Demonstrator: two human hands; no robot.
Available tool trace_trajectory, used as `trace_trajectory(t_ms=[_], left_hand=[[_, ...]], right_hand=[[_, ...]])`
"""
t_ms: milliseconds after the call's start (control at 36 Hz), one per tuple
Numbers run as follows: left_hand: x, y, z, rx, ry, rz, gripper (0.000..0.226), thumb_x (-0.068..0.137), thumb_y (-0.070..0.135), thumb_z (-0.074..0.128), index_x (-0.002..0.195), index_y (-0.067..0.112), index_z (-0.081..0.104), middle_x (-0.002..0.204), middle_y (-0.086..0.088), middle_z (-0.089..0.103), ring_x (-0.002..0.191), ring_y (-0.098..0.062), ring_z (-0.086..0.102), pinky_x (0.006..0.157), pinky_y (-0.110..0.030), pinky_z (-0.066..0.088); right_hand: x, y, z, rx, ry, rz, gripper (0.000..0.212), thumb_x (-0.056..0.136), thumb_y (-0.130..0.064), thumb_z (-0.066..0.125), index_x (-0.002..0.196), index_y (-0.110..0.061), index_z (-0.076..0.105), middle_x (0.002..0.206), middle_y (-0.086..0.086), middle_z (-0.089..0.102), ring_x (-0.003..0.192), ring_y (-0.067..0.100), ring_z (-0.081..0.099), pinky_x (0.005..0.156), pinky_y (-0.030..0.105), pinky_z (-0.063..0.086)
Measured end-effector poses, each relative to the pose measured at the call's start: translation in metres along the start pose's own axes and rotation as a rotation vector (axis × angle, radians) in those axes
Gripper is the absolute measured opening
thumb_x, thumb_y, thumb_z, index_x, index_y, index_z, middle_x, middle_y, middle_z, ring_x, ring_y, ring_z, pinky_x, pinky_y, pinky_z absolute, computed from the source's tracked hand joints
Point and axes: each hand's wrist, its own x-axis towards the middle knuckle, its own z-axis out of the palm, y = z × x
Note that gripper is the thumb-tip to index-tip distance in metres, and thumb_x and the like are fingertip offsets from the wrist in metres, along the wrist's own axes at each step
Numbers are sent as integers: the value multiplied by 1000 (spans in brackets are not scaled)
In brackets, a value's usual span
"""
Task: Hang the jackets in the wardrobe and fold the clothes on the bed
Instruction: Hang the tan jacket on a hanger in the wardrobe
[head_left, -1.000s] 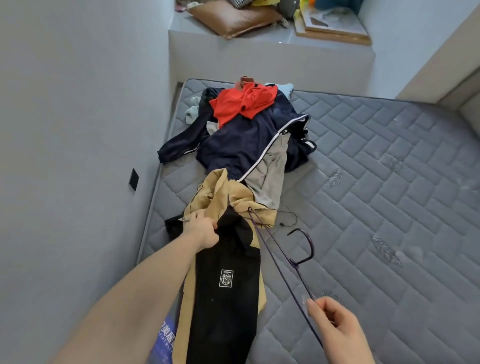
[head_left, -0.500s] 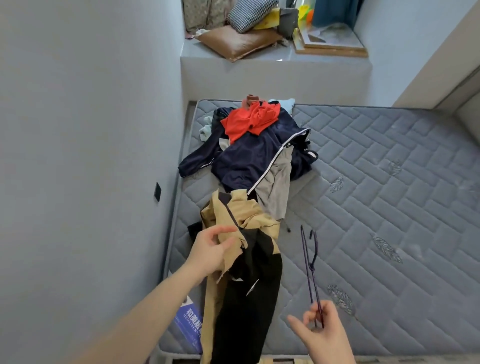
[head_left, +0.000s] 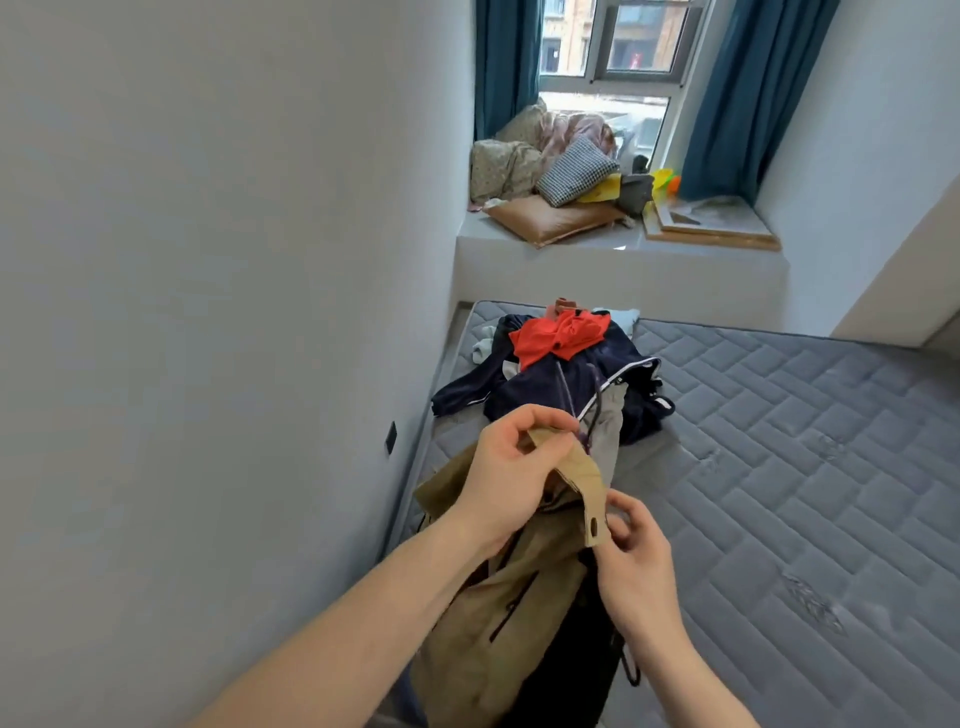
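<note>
Pinching tan jacket (head_left: 498, 597) collar | L hand (head_left: 506, 478) raised, curled | R hand (head_left: 636, 566) below

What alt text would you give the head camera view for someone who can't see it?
Both hands hold up a tan jacket over a grey mattress: the left hand grips its collar strap, the right hand pinches the strap's end. Behind lies a navy jacket topped by a red garment, with pillows under a window.

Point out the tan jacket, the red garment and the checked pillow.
tan jacket (head_left: 483, 649), head view, on its tan front panel.
red garment (head_left: 558, 335), head view, on its crumpled middle.
checked pillow (head_left: 576, 171), head view, on its face.
</note>
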Motion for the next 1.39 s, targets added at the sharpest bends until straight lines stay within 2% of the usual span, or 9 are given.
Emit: trace_trajectory(t_ms=[194, 361, 528, 667, 806, 917, 1028, 1222, 1389], left_hand=[[-20, 10, -36, 324, 22, 59, 41, 102, 9, 57, 134, 33, 59, 129, 8, 61, 116, 0, 58, 99, -23, 50], [-47, -36, -86, 763, -110, -243, 101, 77, 28, 83, 159, 21, 25, 157, 4, 33, 145, -15, 33, 121, -34, 27], [-74, -98, -103, 804, -207, -395, 14, 88, 34, 73, 93, 21, 72, 92, 3, 75, 88, -12, 69, 86, -34, 56], [-67, -99, -128, 548, 29, -441, 24, 97, 23, 69, 97, 0, 76, 93, -16, 77, 89, -26, 70, 79, -34, 50], [-33, -38, -165, 608, 35, -333, 39, 96, 38, 68, 77, 5, 68, 69, -4, 64, 70, -19, 58, 69, -31, 43], [-4, 25, -169, 858, 27, -83, 50, 95, 51, 63, 57, 17, 60, 54, 6, 60, 59, -14, 57, 56, -28, 38], [10, 82, -154, 1090, -36, 218, 47, 98, 59, 51, 61, 33, 61, 64, 11, 62, 69, -15, 59, 63, -32, 41], [22, 144, -128, 1364, -126, 548, 59, 99, 65, 38, 69, 23, 66, 64, 9, 58, 67, -17, 54, 62, -32, 40], [40, 158, -125, 1492, -158, 542, 55, 99, 66, 40, 60, 28, 49, 62, 11, 48, 61, -10, 43, 60, -34, 37]], right_hand=[[-3, -46, -28, 134, -82, -155, 29, 100, -1, 58, 113, -22, 71, 99, 6, 79, 89, 19, 76, 70, 23, 59], [-22, -85, -30, 109, -113, -295, 42, 100, 0, 55, 110, -36, 75, 105, 0, 79, 95, 14, 75, 73, 18, 57], [-38, -102, -24, 129, -93, -331, 37, 101, -8, 56, 115, -38, 74, 107, -1, 78, 98, 16, 75, 75, 19, 57], [-45, -101, -32, 175, -3, -304, 34, 102, -7, 55, 114, -31, 75, 108, 5, 78, 101, 21, 74, 82, 29, 59], [-53, -87, -62, 138, 174, -176, 29, 100, -13, 59, 107, -36, 76, 100, 1, 79, 90, 17, 75, 71, 28, 55], [-54, -64, -79, 97, 263, -45, 27, 99, -7, 58, 104, -30, 71, 68, -11, 73, 47, -2, 58, 43, 11, 41], [-49, -45, -84, -38, 297, 107, 29, 98, 1, 48, 101, -22, 67, 51, -6, 54, 44, 12, 37, 46, 25, 26], [-45, -38, -83, -113, 383, 175, 17, 93, 1, 53, 87, -10, 65, 51, -4, 50, 54, 18, 32, 50, 29, 25], [-59, -52, -82, -174, 380, 14, 7, 92, -18, 69, 95, -23, 73, 96, -9, 76, 66, 9, 54, 57, 27, 38]])
